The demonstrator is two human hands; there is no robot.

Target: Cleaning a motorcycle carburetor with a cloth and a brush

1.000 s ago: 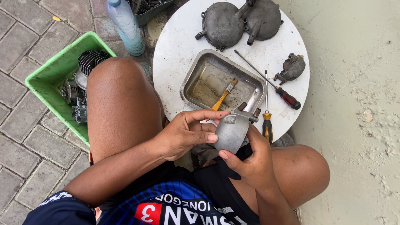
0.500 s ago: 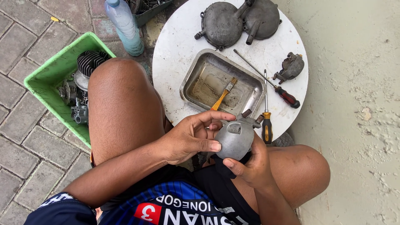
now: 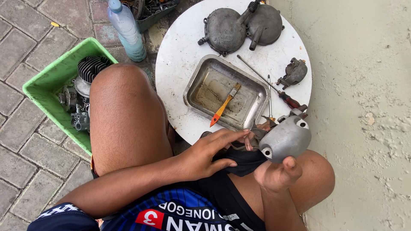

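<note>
My right hand (image 3: pixel 277 174) grips a grey metal engine cover (image 3: pixel 287 137) from below, holding it above my lap with its rounded outer side up. My left hand (image 3: pixel 212 152) reaches across with fingers extended, its fingertips touching the cover's left edge near a dark rag (image 3: pixel 239 143). Just beyond stands a round white table (image 3: pixel 180 64) bearing a metal tray (image 3: pixel 252 90) that holds an orange-handled brush (image 3: pixel 222 107).
Two round grey engine covers (image 3: pixel 224 28) and a small carburettor-like part (image 3: pixel 294 72) lie on the table with a red-handled screwdriver (image 3: pixel 274 87). A green bin (image 3: pixel 47 83) of engine parts sits on the left, a plastic bottle (image 3: pixel 126 28) behind it. A pale wall rises to the right.
The cover has been turned in my right hand, from its hollow side facing me to its rounded outside up, and shifted right. My left hand's fingers have slid to its left edge.
</note>
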